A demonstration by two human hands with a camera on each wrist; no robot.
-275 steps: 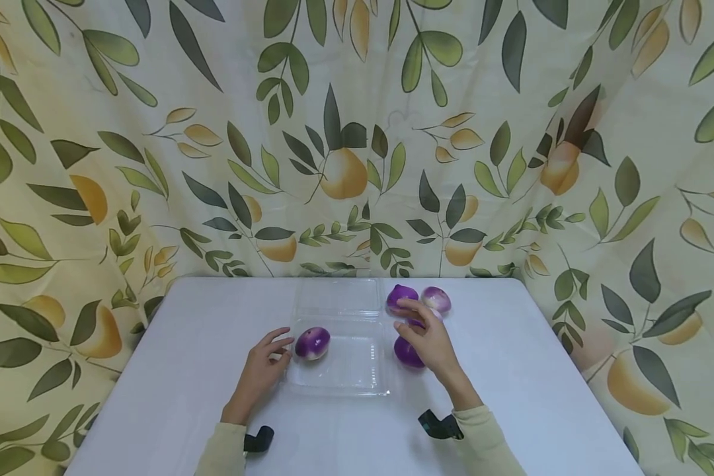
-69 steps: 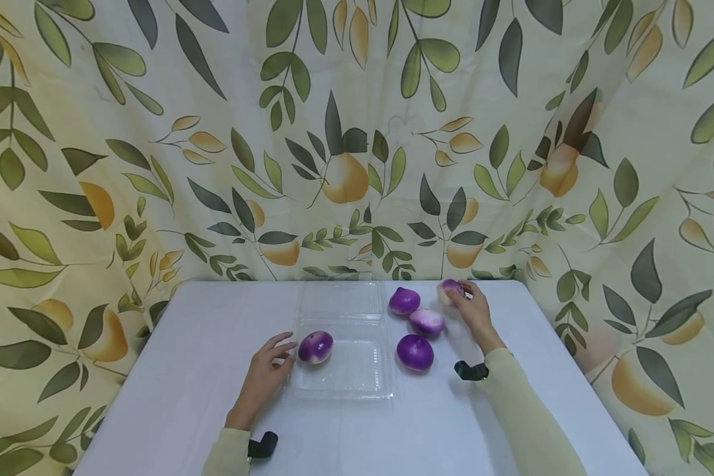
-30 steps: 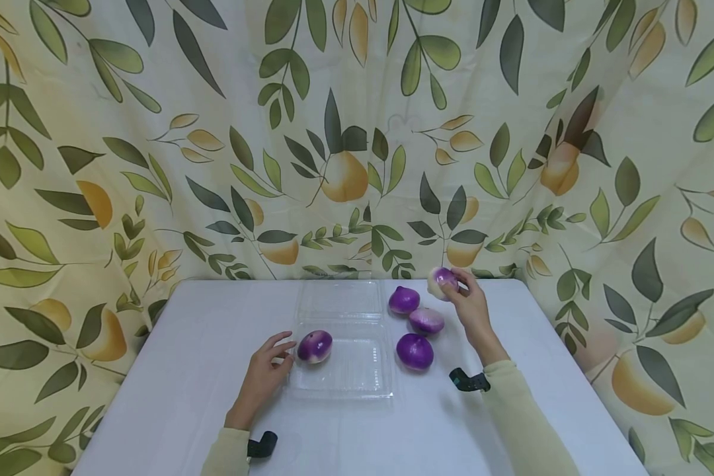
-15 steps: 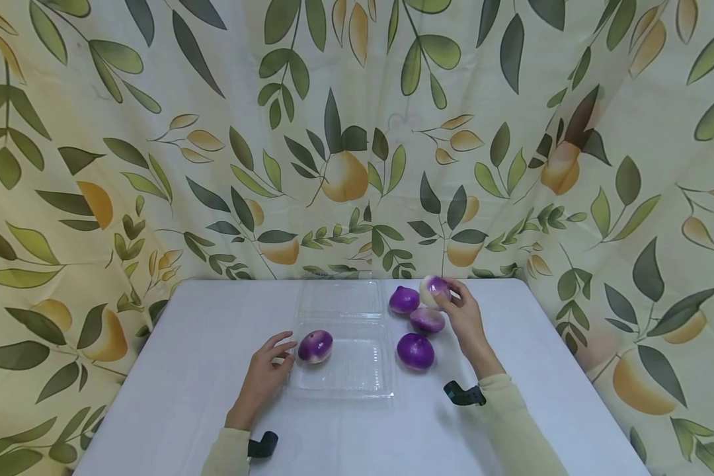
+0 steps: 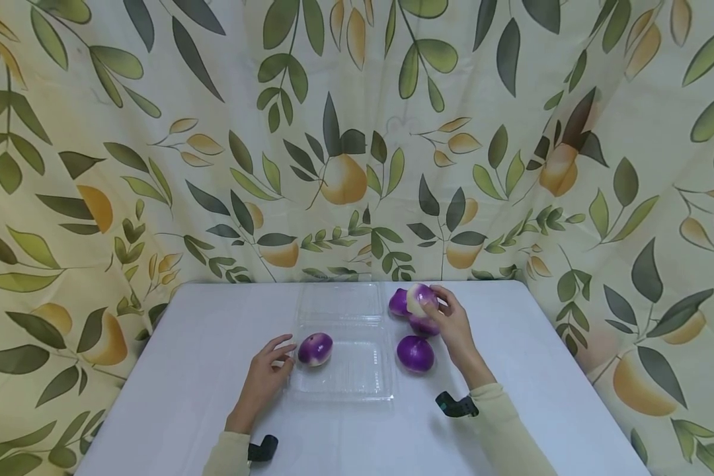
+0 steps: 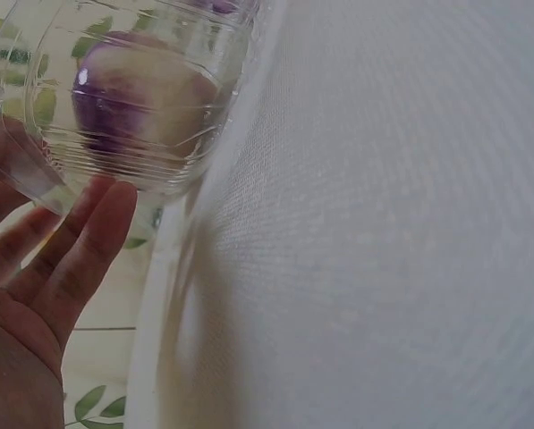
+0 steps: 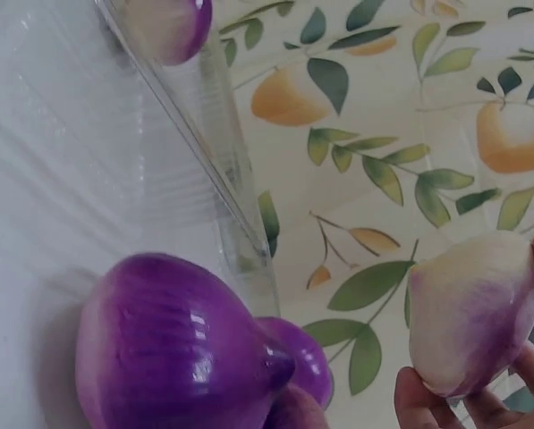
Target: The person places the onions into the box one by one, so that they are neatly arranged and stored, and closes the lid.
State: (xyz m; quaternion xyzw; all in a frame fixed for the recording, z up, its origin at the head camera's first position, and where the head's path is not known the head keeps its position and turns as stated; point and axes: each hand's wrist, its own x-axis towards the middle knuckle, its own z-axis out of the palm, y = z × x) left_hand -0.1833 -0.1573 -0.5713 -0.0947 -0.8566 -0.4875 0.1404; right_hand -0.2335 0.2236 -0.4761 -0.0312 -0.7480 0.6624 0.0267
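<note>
My right hand [image 5: 457,330] grips a pale-and-purple onion [image 5: 421,301], fingers and thumb around its sides. In the right wrist view this onion [image 7: 477,313] is raised at the right, apart from a deep-purple onion [image 7: 173,349] with a pointed tip. The head view has the held one overlapping two onions behind it, a purple onion [image 5: 397,303] and a half-hidden onion [image 5: 424,326]. My left hand [image 5: 264,375] keeps its fingers fairly straight at the left rim of a clear plastic container [image 5: 357,370]. Inside, at the left, lies a purple-and-white onion [image 5: 315,349].
The container's clear lid [image 5: 339,301] lies folded back toward the rear edge. Right of the container, nearest the front, sits a round purple onion [image 5: 415,354]. A white cloth covers the table [image 5: 184,370], with a leaf-patterned curtain [image 5: 345,218] behind it.
The right hand has taken hold of the pale-and-purple onion from the back right group, then carried it left and somewhat nearer, over the other onions. The left hand stays at the container's rim.
</note>
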